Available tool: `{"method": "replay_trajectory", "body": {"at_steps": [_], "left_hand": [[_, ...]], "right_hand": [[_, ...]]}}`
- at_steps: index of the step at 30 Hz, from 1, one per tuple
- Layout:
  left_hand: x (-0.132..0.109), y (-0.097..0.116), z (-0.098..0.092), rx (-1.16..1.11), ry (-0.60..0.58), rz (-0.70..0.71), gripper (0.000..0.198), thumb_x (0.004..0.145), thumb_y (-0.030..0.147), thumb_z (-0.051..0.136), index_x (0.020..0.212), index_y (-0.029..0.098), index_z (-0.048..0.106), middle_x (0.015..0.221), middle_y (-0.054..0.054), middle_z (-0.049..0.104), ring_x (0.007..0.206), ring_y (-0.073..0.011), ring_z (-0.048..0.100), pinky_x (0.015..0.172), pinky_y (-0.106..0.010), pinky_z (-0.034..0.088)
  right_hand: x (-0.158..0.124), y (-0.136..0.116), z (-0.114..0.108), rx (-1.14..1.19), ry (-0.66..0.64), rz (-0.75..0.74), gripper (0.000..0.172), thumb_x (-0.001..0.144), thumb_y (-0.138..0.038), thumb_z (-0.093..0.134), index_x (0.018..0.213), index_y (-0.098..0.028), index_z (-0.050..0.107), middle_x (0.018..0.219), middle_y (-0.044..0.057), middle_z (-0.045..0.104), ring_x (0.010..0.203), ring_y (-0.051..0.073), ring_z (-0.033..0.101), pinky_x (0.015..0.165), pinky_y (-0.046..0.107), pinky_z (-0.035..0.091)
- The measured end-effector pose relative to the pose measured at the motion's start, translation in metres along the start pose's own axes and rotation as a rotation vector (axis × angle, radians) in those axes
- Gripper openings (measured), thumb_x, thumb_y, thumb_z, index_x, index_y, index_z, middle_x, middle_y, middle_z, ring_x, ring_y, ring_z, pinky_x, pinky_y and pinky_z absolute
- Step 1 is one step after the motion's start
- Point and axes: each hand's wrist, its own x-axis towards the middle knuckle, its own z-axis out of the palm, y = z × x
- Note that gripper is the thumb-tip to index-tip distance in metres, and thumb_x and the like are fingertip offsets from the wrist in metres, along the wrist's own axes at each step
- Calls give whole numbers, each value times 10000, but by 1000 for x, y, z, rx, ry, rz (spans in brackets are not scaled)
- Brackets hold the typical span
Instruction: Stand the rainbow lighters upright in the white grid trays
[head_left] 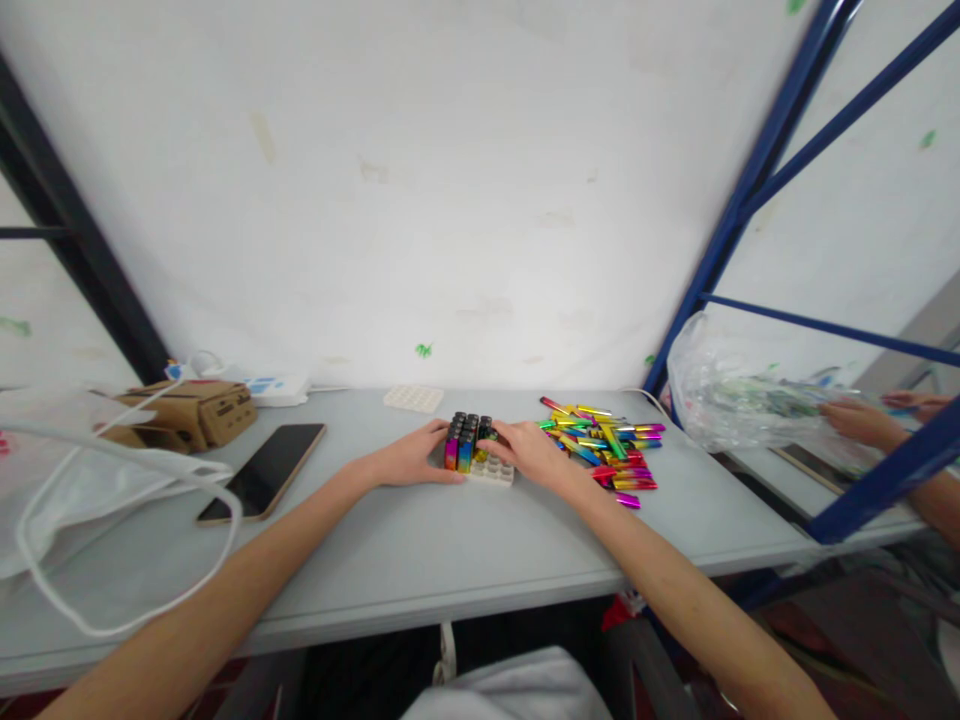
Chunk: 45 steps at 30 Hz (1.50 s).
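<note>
In the middle of the table stands a white plastic tray (491, 472) with rows of round holes. Black-topped, shiny multicoloured lighters (465, 448) stand upright in its left part. My left hand (409, 458) is wrapped round the left side of the tray, thumb at the front and fingers behind. Over the tray's right part, my right hand (529, 450) has its fingers closed on a lighter (485, 440), mostly hidden by the fingers. Just right of that hand lies a loose pile of shiny coloured metallic lighters or sleeves (611, 445); which, I cannot tell.
A second white tray (414, 398) lies near the wall. To the left are a phone (266, 470), a cardboard box (195, 410), a white cable (232, 500) and a plastic bag (45, 480). Beyond a blue metal frame (720, 240), another person's hands (862, 420) are near a clear bag (720, 390).
</note>
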Motion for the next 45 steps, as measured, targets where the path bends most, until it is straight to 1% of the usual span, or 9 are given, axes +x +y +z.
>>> {"method": "replay_trajectory", "body": {"at_steps": [9,15,20,23,25,29,39,42,45], "left_hand": [[0,5,-2,13,-3,-15,768,771,649,783,1361,193,599,1436,-137,564,1304,-362,572,1166,-469,437],[-1,3,-2,24,-13,-17,767,803,631,767,1389,177,568,1438,-144,557,1330,-349,552,1192,-455,405],[0,3,-2,24,-5,-3,804,802,658,759,1421,193,543,1460,-137,553,1340,-348,545,1190,-446,411],[0,4,-2,33,-7,7,791,808,682,744,1415,212,551,1459,-131,553,1343,-342,544,1194,-447,408],[-1,4,-2,28,-11,0,790,802,687,748,1401,206,564,1448,-137,553,1338,-344,548,1195,-453,405],[-2,2,-2,-2,3,8,807,787,698,754,1396,201,570,1453,-143,547,1326,-355,555,1188,-473,410],[-2,0,-1,32,-16,2,798,810,681,747,1412,193,557,1469,-146,533,1359,-345,535,1210,-453,385],[-1,0,-1,26,-14,-11,837,795,693,754,1423,181,546,1478,-152,529,1355,-347,541,1204,-434,395],[-1,-1,-1,20,1,6,837,786,709,750,1418,198,548,1461,-140,548,1334,-343,561,1185,-420,417]], "right_hand": [[2,-1,-10,-133,-101,47,408,1039,-532,529,1120,-169,698,825,97,760,721,218,698,617,259,360],[6,-2,2,-178,-118,72,527,1009,-625,510,893,-184,774,774,104,762,700,213,695,620,261,372],[2,43,-11,-71,78,129,525,1084,-524,402,884,-184,750,807,69,755,749,178,673,729,257,417],[0,87,-17,-136,241,322,393,1100,-340,380,1114,-150,723,1089,132,760,994,203,680,890,274,440],[0,110,-15,-166,166,417,339,1067,-264,436,1244,-120,686,1236,176,722,1101,216,665,954,284,437],[4,130,-7,-150,-23,508,319,1049,-266,470,1172,-136,733,1154,174,759,1013,226,701,914,296,467],[10,133,-5,-107,-43,419,171,915,-160,639,1025,-133,767,1050,141,752,1026,242,665,956,319,467],[10,127,-8,-33,126,389,172,954,-212,577,991,-128,722,1060,148,701,1066,237,627,983,335,457],[12,111,-11,359,356,359,235,980,-368,533,1036,-160,627,1004,101,668,928,209,642,856,339,508]]}}
